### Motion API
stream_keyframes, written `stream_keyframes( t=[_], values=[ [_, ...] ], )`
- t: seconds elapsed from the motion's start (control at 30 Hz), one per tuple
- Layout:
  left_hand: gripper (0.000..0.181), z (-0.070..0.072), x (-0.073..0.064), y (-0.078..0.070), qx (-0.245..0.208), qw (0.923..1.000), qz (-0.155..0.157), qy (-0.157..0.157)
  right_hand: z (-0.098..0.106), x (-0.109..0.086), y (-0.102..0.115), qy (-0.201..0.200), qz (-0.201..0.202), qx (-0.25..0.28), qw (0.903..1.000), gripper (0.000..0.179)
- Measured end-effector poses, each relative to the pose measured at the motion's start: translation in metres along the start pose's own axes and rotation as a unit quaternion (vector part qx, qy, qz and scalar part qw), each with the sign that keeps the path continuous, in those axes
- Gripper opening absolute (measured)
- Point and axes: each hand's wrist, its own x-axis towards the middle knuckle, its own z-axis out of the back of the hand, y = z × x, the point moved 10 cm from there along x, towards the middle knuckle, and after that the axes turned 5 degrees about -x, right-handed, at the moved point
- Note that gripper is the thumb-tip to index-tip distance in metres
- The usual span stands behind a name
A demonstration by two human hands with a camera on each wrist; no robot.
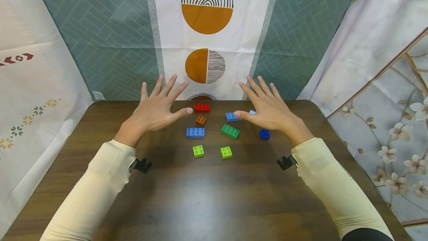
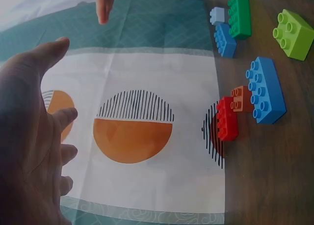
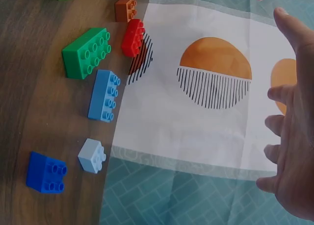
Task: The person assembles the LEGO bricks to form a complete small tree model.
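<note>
My left hand [image 1: 153,112] is held over the far left of the table, fingers spread and straight, holding nothing. On the other side my right hand [image 1: 271,112] is spread the same way, its thumb overlapping a blue brick [image 1: 233,116] in the head view. Between the hands lie a red brick [image 1: 202,108], a small orange-brown brick [image 1: 201,121], another blue brick [image 1: 195,133] and a green brick [image 1: 230,131]. Two lime bricks [image 1: 198,151] sit nearer. A dark blue brick [image 1: 264,134] lies below the right hand; a pale blue brick [image 3: 92,156] is partly hidden in the head view.
The brown wooden table [image 1: 200,192] ends at a hanging cloth [image 1: 127,66] with orange and striped circles. White patterned curtains [image 1: 378,96] hang at both sides. A small black device [image 1: 142,165] is strapped to each wrist.
</note>
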Motion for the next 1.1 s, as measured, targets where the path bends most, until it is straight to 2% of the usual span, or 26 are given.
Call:
stream_keyframes(
  t=[0.27, 0.47, 0.77, 1.1],
  values=[
    [0.084, -0.01, -0.003, 0.002, -0.007, 0.9998, -0.001, 0.02, -0.004, -0.004, 0.001, 0.004, 0.012, 0.002, 0.9999, 0.093],
    [0.083, -0.016, -0.002, 0.001, -0.006, 0.9998, -0.009, 0.018, -0.008, -0.008, 0.002, 0.006, 0.014, 0.026, 0.9995, 0.092],
    [0.069, -0.011, -0.001, -0.002, -0.019, 0.9993, -0.022, -0.022, -0.014, -0.014, -0.001, 0.0, 0.013, 0.049, 0.9987, 0.09],
    [0.066, -0.018, -0.008, 0.0, -0.048, 0.9979, -0.02, -0.039, -0.02, -0.021, 0.005, -0.021, 0.041, 0.059, 0.9972, 0.083]
  ],
)
